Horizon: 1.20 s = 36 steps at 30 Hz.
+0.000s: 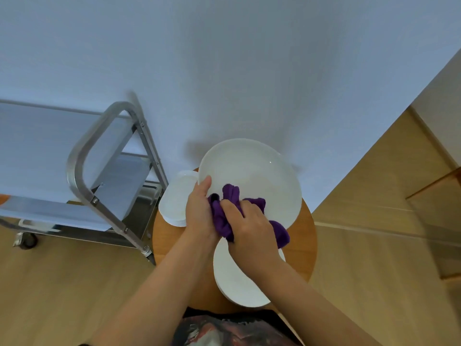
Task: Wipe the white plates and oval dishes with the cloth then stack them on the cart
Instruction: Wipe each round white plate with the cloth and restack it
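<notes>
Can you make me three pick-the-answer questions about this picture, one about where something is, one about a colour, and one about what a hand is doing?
1. Where is the metal cart?
A. left of the round table
B. right of the round table
C. on top of the table

2. What colour is the cloth?
A. yellow
B. purple
C. green

3. What is the right hand doing?
A. hanging free
B. holding a cup
C. pressing the cloth on the big plate

Answers: 1 A, the cart stands left of the round table. 2 B, the cloth is purple. 3 C, the right hand bunches the cloth on the big plate while the left hand grips its rim.
</notes>
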Available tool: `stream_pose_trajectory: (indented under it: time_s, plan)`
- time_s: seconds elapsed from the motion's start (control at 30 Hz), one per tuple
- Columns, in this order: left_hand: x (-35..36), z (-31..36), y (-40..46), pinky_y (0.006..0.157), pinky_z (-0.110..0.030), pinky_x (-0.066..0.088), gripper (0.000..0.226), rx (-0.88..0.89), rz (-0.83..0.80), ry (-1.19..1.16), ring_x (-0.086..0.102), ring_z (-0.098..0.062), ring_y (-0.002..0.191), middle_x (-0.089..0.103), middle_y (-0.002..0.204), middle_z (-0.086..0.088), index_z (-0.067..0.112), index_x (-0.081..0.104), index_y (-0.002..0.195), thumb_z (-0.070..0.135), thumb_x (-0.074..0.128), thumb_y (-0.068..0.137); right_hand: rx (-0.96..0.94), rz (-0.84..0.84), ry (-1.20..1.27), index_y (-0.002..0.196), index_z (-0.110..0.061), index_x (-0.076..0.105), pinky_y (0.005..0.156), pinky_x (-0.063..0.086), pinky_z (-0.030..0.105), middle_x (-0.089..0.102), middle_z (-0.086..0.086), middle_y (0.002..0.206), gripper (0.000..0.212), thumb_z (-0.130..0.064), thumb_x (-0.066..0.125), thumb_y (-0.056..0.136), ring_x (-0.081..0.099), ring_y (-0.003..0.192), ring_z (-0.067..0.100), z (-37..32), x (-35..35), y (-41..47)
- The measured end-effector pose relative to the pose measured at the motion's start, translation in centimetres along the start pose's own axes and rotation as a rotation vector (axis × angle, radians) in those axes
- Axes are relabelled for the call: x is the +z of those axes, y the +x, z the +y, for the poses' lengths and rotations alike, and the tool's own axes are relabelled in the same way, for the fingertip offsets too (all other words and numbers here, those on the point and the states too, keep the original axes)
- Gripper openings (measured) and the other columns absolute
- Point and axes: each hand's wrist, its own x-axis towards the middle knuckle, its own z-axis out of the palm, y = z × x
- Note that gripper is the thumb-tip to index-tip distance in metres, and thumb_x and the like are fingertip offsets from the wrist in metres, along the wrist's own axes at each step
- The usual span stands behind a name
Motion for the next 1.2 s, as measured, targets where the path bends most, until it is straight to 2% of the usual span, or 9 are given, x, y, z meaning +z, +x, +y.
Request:
stream_pose_trajectory:
  time_s: [0.17,0.33,0.47,0.63,0.73,0.83,0.9,1.07,1.2]
  plan:
    - [-1.0,3.6,1.0,0.068,-0.039,0.057,0.031,-0.072,-0.154,0.172,0.071,-0.031,0.085,0.074,0.095,-0.014,0.009,0.057,0.119,0.022,0.057,0.090,-0.258,-0.135,0.045,0.111,-0.007,0.060,0.050,0.048,0.022,0.067,0.011,0.086,0.063,0.001,0.087,0.054,0.064,0.071,0.021,3.4,-1.5,-0.9]
    - [-1.0,4.2,1.8,0.083,-0.047,0.050,0.038,-0.117,-0.061,0.186,0.064,-0.035,0.093,0.068,0.103,-0.018,0.008,0.052,0.129,0.026,0.051,0.095,-0.384,-0.172,0.057,0.116,-0.013,0.045,0.056,0.051,0.023,0.069,0.010,0.091,0.072,-0.002,0.085,0.058,0.066,0.076,0.021,4.7,-1.1,-2.2]
    - [-0.1,0.5,0.6,0.066,-0.041,0.059,0.041,-0.147,-0.028,0.031,0.072,-0.032,0.079,0.073,0.092,-0.015,0.006,0.060,0.110,0.038,0.065,0.084,-0.151,-0.048,0.129,0.119,-0.013,0.044,0.051,0.055,0.029,0.067,0.015,0.093,0.070,0.002,0.083,0.063,0.064,0.076,0.026,3.0,0.2,-1.9]
    - [-0.5,0.4,0.1,0.079,-0.041,0.056,0.049,-0.108,-0.140,0.052,0.071,-0.029,0.090,0.073,0.099,-0.014,0.009,0.059,0.110,0.045,0.068,0.078,-0.017,-0.065,0.246,0.115,-0.009,0.061,0.056,0.053,0.025,0.067,0.003,0.090,0.053,0.003,0.079,0.067,0.063,0.075,0.018,2.3,-1.4,-0.6]
    - [-2.3,1.5,0.5,0.096,-0.048,0.048,0.060,0.002,-0.276,0.325,0.063,-0.030,0.110,0.065,0.121,-0.012,0.023,0.060,0.118,0.060,0.059,0.071,0.368,-0.076,0.686,0.109,-0.029,0.060,0.059,0.047,0.010,0.063,-0.025,0.083,0.048,-0.006,0.077,0.071,0.063,0.076,-0.001,3.9,-4.3,0.9]
    - [-3.9,2.2,2.3,0.105,-0.050,0.039,0.061,0.091,-0.036,0.730,0.051,-0.026,0.123,0.052,0.137,-0.002,0.031,0.048,0.132,0.067,0.042,0.082,0.574,-0.189,1.128,0.107,-0.031,0.061,0.056,0.051,0.017,0.067,-0.012,0.087,0.052,-0.011,0.079,0.062,0.067,0.071,0.008,5.8,-5.9,1.5]
    - [-4.7,2.1,3.4,0.108,-0.051,0.036,0.060,0.123,0.032,0.718,0.046,-0.027,0.127,0.047,0.141,-0.003,0.031,0.041,0.138,0.065,0.035,0.089,0.613,-0.250,1.405,0.112,-0.020,0.062,0.047,0.049,0.020,0.067,-0.001,0.079,0.052,-0.003,0.073,0.064,0.063,0.054,0.010,6.3,-5.8,1.5]
    - [-5.2,2.6,4.3,0.077,-0.041,0.056,0.064,0.055,-0.012,0.402,0.068,-0.027,0.097,0.072,0.107,-0.008,0.025,0.062,0.120,0.073,0.044,0.081,0.771,-0.243,1.619,0.113,-0.011,0.061,0.064,0.056,0.032,0.072,0.009,0.095,0.047,-0.005,0.067,0.067,0.070,0.082,0.024,7.1,-4.6,1.4]
    - [-5.0,3.3,4.8,0.074,-0.040,0.055,0.053,0.190,0.149,0.473,0.070,-0.023,0.083,0.074,0.087,-0.003,0.022,0.067,0.102,0.068,0.052,0.081,1.007,0.019,1.503,0.121,-0.008,0.057,0.070,0.055,0.035,0.066,0.011,0.104,0.049,-0.012,0.070,0.074,0.064,0.092,0.026,8.2,-4.3,1.6]
